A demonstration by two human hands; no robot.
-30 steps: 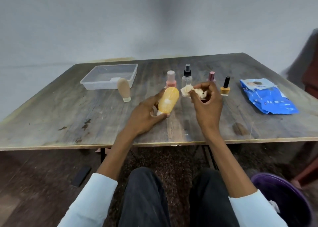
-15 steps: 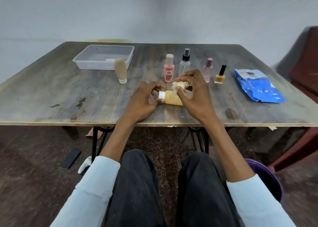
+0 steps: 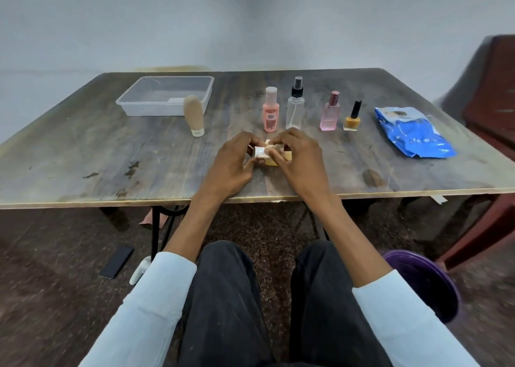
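Left hand [image 3: 231, 167] grips yellow bottle [image 3: 271, 162] at cap end, right hand [image 3: 302, 166] pinches wipe [image 3: 268, 143] on it, near table [image 3: 111, 157] front edge; spray bottle [image 3: 294, 111] just behind. Worn wood, grey wall.

A worn grey-brown wooden table [image 3: 111, 155] is shown. A clear rectangular plastic tray [image 3: 133, 107] is set far left, with a beige squeeze tube [image 3: 194, 115] stood on its cap just in front. Rightwards, a pink plastic bottle [image 3: 270, 110], a clear black-topped spray bottle [image 3: 294, 107], a pink glass perfume bottle [image 3: 330, 114], a small yellow nail-polish bottle [image 3: 352, 121] and a crumpled blue plastic packet [image 3: 412, 132] are lined up.
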